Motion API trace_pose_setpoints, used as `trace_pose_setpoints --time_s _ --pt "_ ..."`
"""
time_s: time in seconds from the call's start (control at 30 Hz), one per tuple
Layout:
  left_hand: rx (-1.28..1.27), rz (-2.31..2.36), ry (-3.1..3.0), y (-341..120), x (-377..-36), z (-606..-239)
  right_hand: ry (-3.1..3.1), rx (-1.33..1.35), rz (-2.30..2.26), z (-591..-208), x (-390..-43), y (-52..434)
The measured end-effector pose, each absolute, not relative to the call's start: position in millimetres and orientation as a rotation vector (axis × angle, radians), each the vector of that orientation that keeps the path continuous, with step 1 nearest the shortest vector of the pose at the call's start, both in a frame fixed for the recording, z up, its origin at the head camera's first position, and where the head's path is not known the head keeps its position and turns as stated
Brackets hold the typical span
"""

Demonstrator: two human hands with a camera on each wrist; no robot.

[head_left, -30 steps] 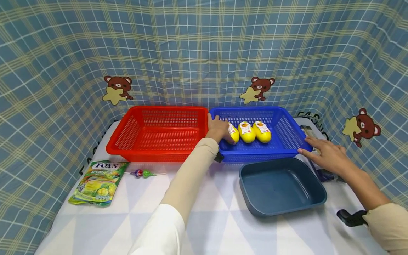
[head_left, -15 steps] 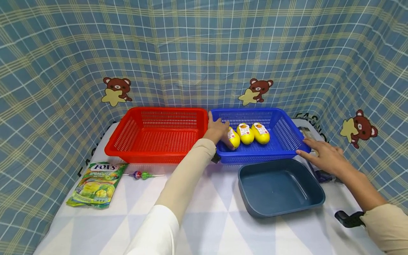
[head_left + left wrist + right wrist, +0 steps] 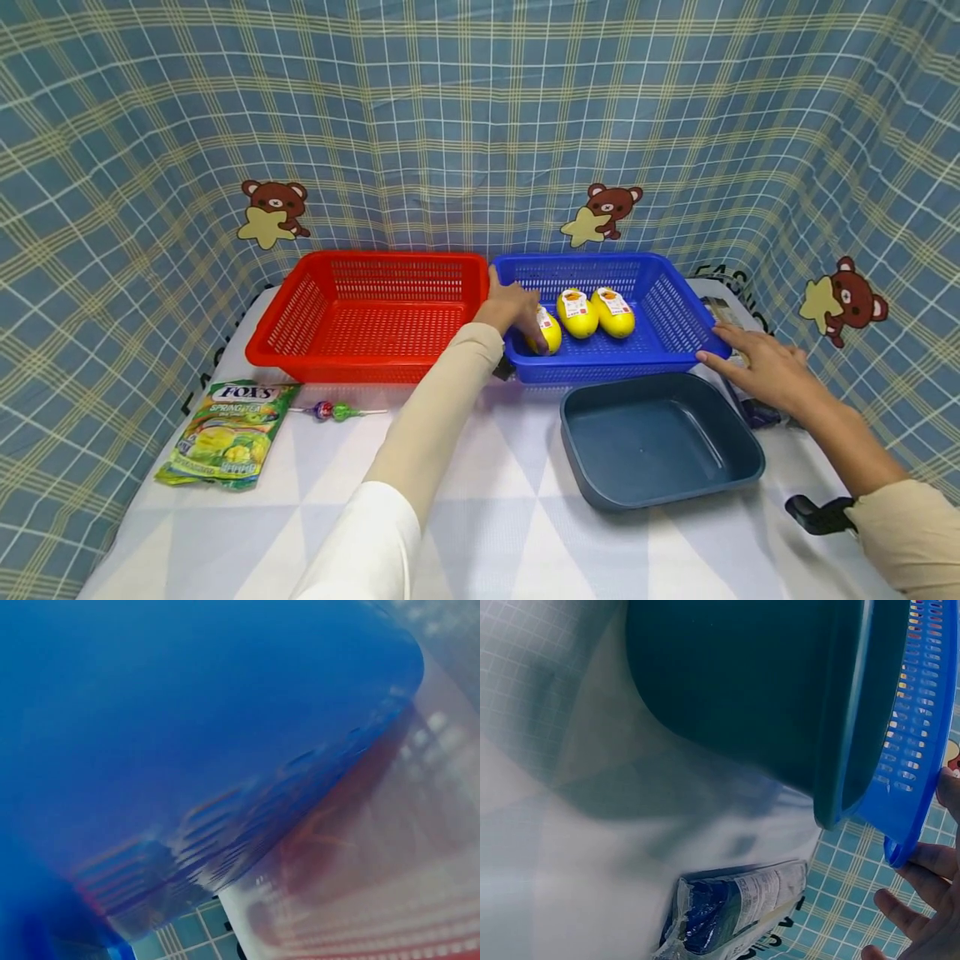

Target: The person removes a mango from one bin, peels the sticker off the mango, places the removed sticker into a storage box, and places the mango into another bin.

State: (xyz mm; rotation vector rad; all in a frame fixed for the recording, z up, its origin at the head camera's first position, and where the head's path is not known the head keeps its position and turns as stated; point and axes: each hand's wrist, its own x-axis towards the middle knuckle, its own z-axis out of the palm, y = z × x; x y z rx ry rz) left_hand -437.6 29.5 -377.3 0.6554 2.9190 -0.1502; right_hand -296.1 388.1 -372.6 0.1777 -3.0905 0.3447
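1. The left hand (image 3: 512, 307) is reached into the blue perforated plastic basket (image 3: 678, 321), its fingers curled round the leftmost yellow egg-shaped plastic capsule (image 3: 550, 333); two more such capsules (image 3: 596, 312) lie just beside it.
2. The right hand (image 3: 765, 367) is laid with straight fingers against the basket's right rim.
3. The smooth capsule could probably slip from the curled fingers, or its neighbours be knocked and rolled, if it is lifted carelessly.
4. The light basket might be dragged toward the dark teal plastic tray (image 3: 660, 442) if the rim is released.
5. The bench (image 3: 510, 533) is covered in pale cloth; a red perforated plastic basket (image 3: 315, 312), a green sweets packet (image 3: 228, 433) and a lollipop (image 3: 337, 410) are seen, with blue checked fabric all round.
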Motion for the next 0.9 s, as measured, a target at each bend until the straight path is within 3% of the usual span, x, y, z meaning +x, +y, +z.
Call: trace_pose_setpoints --time_s 0.43,0.9 --pt "0.716 0.347 2.947 11 -431 -364 -3.064 0.185 0.379 -377 -296 381" --pt "0.95 0.48 2.971 -3 -392 -325 -3.094 0.162 0.399 -374 -296 390"
